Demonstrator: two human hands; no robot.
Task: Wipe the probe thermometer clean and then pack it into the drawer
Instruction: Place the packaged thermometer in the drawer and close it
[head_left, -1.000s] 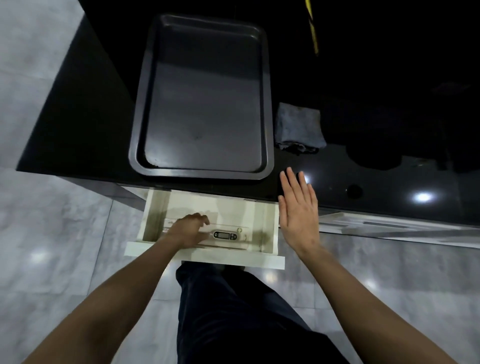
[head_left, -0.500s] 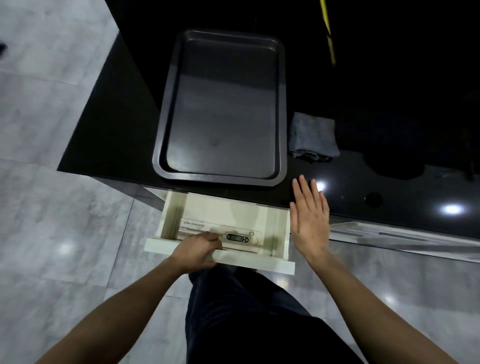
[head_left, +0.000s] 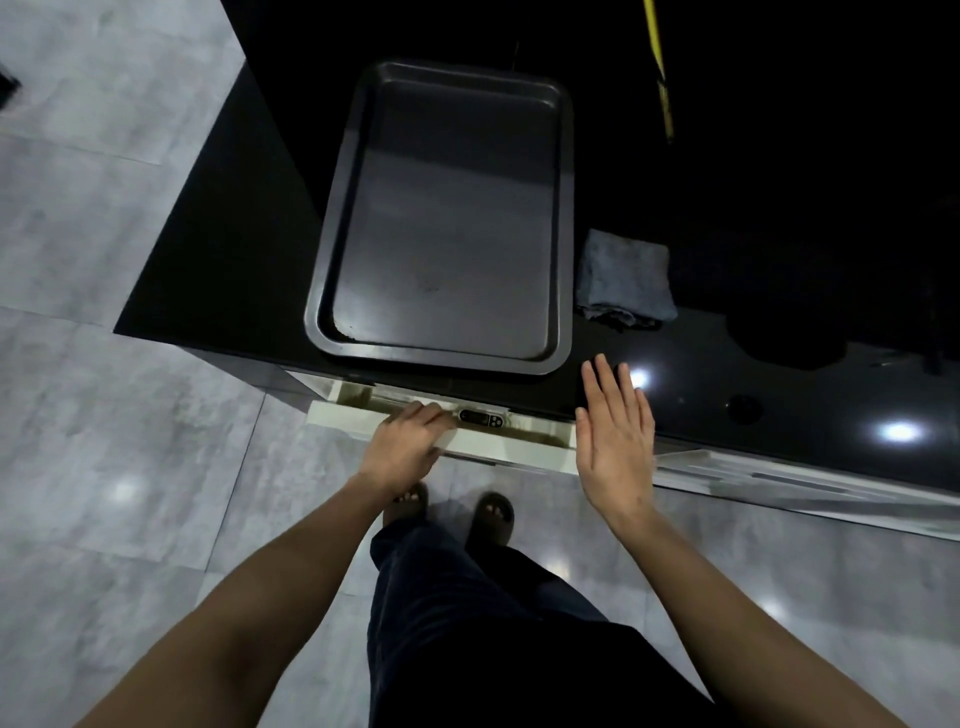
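The cream drawer (head_left: 511, 451) under the black counter stands only a narrow gap open. Inside that gap lies the probe thermometer (head_left: 482, 417), its dark display showing; the rest of it is hidden by the counter edge. My left hand (head_left: 408, 446) rests curled over the drawer's front edge, just left of the thermometer. My right hand (head_left: 615, 435) hovers flat with fingers spread at the drawer's right end, over the counter edge, holding nothing. A folded grey cloth (head_left: 625, 280) lies on the counter to the right of the tray.
A large dark baking tray (head_left: 343, 291) sits on the black counter (head_left: 228, 249) directly above the drawer. A yellow strip (head_left: 661, 78) runs at the back. Grey tiled floor (head_left: 130, 467) lies to the left, with my legs and sandalled feet below the drawer.
The drawer has slid inward from widely open to a narrow gap. My left hand moved from inside the drawer onto its front edge. My right hand stayed beside it.
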